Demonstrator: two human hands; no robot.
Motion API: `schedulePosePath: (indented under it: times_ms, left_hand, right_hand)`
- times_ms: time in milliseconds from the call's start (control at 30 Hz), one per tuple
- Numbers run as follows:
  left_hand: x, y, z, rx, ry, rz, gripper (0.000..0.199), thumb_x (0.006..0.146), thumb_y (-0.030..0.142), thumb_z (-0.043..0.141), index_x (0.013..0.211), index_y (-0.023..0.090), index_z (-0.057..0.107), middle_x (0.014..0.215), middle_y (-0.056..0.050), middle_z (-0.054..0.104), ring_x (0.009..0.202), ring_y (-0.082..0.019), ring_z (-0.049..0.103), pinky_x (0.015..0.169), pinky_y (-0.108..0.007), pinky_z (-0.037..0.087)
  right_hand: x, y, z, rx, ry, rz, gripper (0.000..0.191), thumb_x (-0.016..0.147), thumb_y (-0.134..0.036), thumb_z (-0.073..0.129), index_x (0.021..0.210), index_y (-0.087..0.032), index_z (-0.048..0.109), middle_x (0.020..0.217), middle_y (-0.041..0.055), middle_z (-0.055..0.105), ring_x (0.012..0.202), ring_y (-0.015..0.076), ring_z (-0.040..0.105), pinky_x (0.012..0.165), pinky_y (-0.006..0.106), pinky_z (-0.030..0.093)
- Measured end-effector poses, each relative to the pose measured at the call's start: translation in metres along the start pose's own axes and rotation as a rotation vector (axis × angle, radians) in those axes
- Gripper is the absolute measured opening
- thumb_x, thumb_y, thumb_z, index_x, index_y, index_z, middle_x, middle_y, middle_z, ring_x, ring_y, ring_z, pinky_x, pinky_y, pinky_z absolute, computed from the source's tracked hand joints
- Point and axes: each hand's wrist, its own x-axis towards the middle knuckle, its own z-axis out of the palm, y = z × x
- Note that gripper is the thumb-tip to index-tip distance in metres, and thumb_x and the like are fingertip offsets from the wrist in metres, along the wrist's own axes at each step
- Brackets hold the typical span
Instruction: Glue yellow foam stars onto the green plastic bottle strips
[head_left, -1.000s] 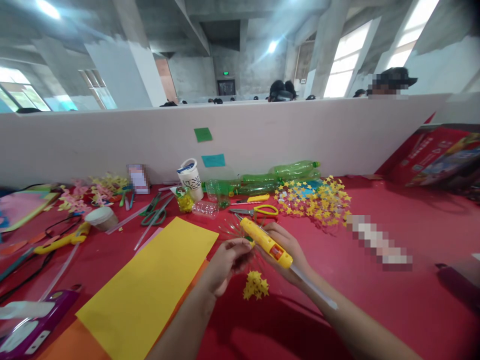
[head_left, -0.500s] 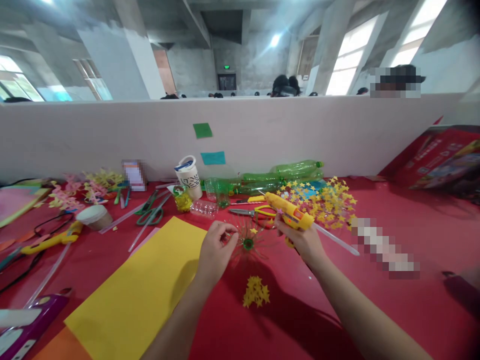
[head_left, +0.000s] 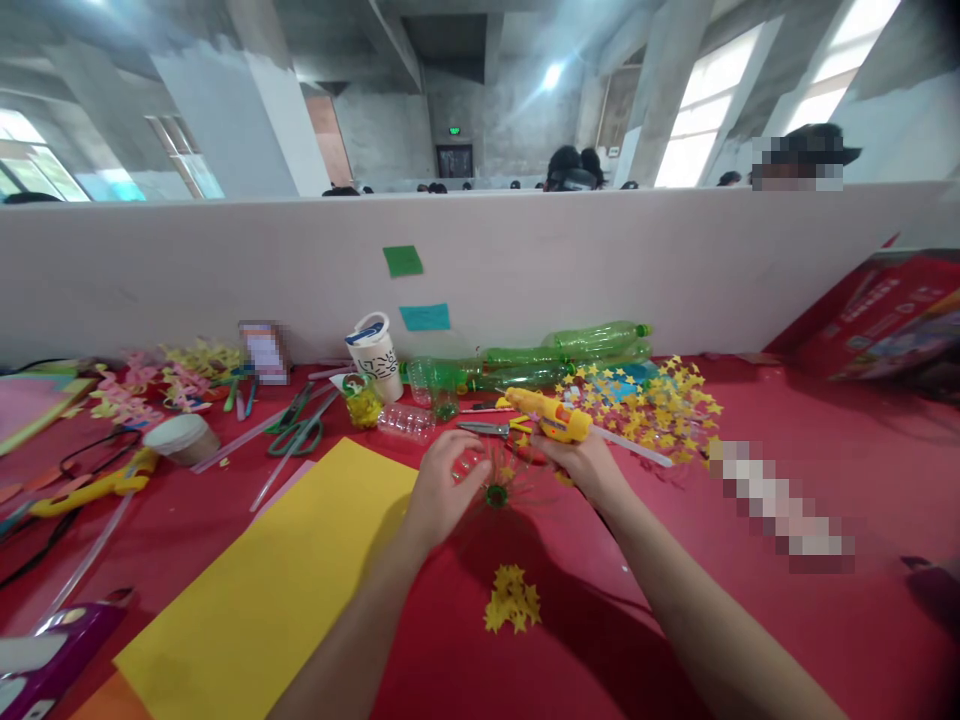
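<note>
Closed round one yellow glue gun (head_left: pixel 551 413), your right hand (head_left: pixel 591 465) had its long axis running left to right, nozzle leftward. One fringed green bottle piece (head_left: pixel 496 496) lay left of that grip and nearer you, just beside your left hand (head_left: pixel 439 492), the closer one, its thumb and forefinger parted. One heap of yellow stars (head_left: pixel 511 600) sat nearer you than both grips.

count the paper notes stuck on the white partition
2. The green note is the upper one on the partition; the blue note is just below it, slightly to the right, above the green bottles. Neither looks hidden.
</note>
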Motion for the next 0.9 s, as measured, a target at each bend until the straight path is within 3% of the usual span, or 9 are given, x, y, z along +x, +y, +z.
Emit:
schedulePosePath:
  times_ms: [167, 300, 400, 533, 733, 900]
  left_hand:
    - [0.001, -0.001, 0.013, 0.056, 0.017, -0.091, 0.024, 0.075, 0.036, 0.059, 0.092, 0.020, 0.059, 0.105, -0.008, 0.055, 0.103, -0.023, 0.051, 0.093, -0.041, 0.037]
    - [0.008, -0.010, 0.013, -0.045, 0.051, -0.129, 0.017, 0.082, 0.025, 0.045, 0.083, 0.019, 0.061, 0.099, -0.007, 0.058, 0.099, -0.020, 0.054, 0.091, -0.036, 0.039]
    - [0.018, -0.017, 0.007, -0.097, -0.050, -0.064, 0.018, 0.078, 0.017, 0.047, 0.085, 0.019, 0.063, 0.094, -0.006, 0.061, 0.093, -0.018, 0.056, 0.086, -0.032, 0.042]
    - [0.035, -0.029, 0.004, -0.126, -0.308, 0.005, 0.020, 0.075, 0.019, 0.051, 0.086, 0.020, 0.067, 0.090, -0.004, 0.068, 0.088, -0.019, 0.059, 0.082, -0.031, 0.044]
    - [0.046, -0.038, 0.001, -0.107, -0.322, -0.044, 0.030, 0.074, 0.020, 0.047, 0.096, 0.020, 0.067, 0.090, -0.004, 0.070, 0.080, -0.018, 0.063, 0.072, -0.028, 0.047]
    - [0.037, -0.022, -0.014, 0.161, -0.289, 0.123, 0.021, 0.075, 0.024, 0.053, 0.089, 0.024, 0.069, 0.092, -0.004, 0.070, 0.080, -0.019, 0.060, 0.071, -0.029, 0.044]
  right_hand:
    - [0.006, 0.006, 0.003, 0.028, -0.039, 0.024, 0.011, 0.069, -0.029, 0.055, 0.068, -0.019, 0.059, 0.049, -0.0033, 0.050, 0.050, 0.0130, 0.047, 0.048, 0.024, 0.037]
    - [0.012, 0.004, 0.007, 0.071, -0.087, 0.000, 0.016, 0.065, -0.023, 0.055, 0.078, -0.017, 0.061, 0.070, 0.0003, 0.061, 0.064, 0.0155, 0.054, 0.059, 0.026, 0.042]
    - [0.015, 0.003, 0.009, 0.082, -0.092, -0.017, 0.015, 0.064, -0.022, 0.054, 0.077, -0.017, 0.061, 0.072, 0.0013, 0.062, 0.066, 0.0163, 0.054, 0.061, 0.027, 0.043]
    - [0.016, 0.004, 0.008, 0.077, -0.041, -0.054, 0.013, 0.064, -0.023, 0.053, 0.074, -0.018, 0.061, 0.072, 0.0012, 0.062, 0.067, 0.0164, 0.055, 0.063, 0.027, 0.044]
    - [0.011, 0.002, 0.002, 0.042, -0.035, -0.019, 0.020, 0.066, -0.022, 0.054, 0.084, -0.017, 0.062, 0.080, 0.0029, 0.065, 0.071, 0.0179, 0.057, 0.064, 0.028, 0.045]
    - [0.011, 0.005, 0.000, 0.042, -0.019, -0.007, 0.012, 0.066, -0.024, 0.055, 0.075, -0.018, 0.060, 0.072, 0.0023, 0.063, 0.066, 0.0176, 0.056, 0.057, 0.027, 0.043]
